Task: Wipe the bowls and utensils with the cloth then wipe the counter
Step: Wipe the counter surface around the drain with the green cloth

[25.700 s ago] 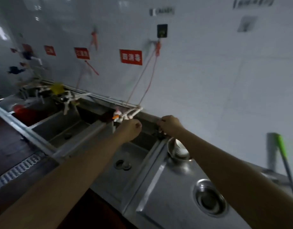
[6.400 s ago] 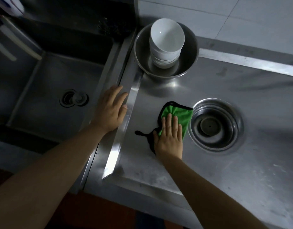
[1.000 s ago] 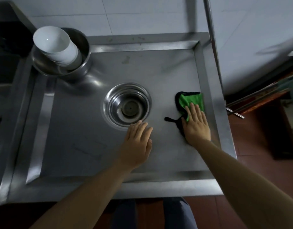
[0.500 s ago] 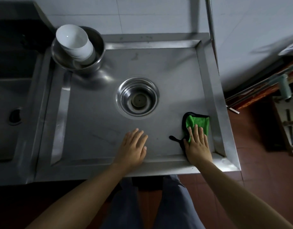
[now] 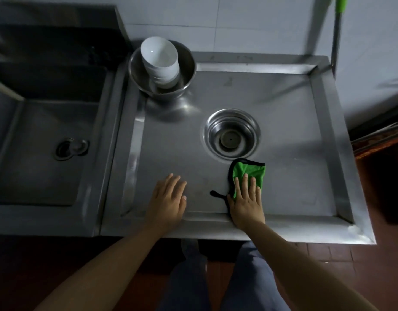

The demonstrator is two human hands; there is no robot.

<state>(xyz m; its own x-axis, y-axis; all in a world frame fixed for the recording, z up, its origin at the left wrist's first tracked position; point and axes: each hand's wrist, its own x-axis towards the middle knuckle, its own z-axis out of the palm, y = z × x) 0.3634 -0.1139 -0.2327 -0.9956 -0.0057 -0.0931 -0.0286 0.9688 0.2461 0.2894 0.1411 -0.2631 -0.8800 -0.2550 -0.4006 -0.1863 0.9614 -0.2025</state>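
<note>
A green cloth [image 5: 249,170] with a black edge lies flat on the steel counter [image 5: 290,122], just below the round drain hole [image 5: 231,134]. My right hand [image 5: 246,199] presses on it with straight fingers. My left hand [image 5: 167,199] rests flat on the counter near its front edge, to the left of the cloth. A stack of white bowls [image 5: 160,60] stands in a steel basin [image 5: 186,70] at the counter's back left corner.
A deep steel sink [image 5: 43,149] with a drain lies to the left of the counter. A pole with a green grip [image 5: 338,30] leans on the tiled wall at the back right. Red floor tiles and my legs show below the front edge.
My right hand has slid the cloth leftward along the front of the counter, from near the right rim to below the drain hole. My left hand has stayed flat on the counter.
</note>
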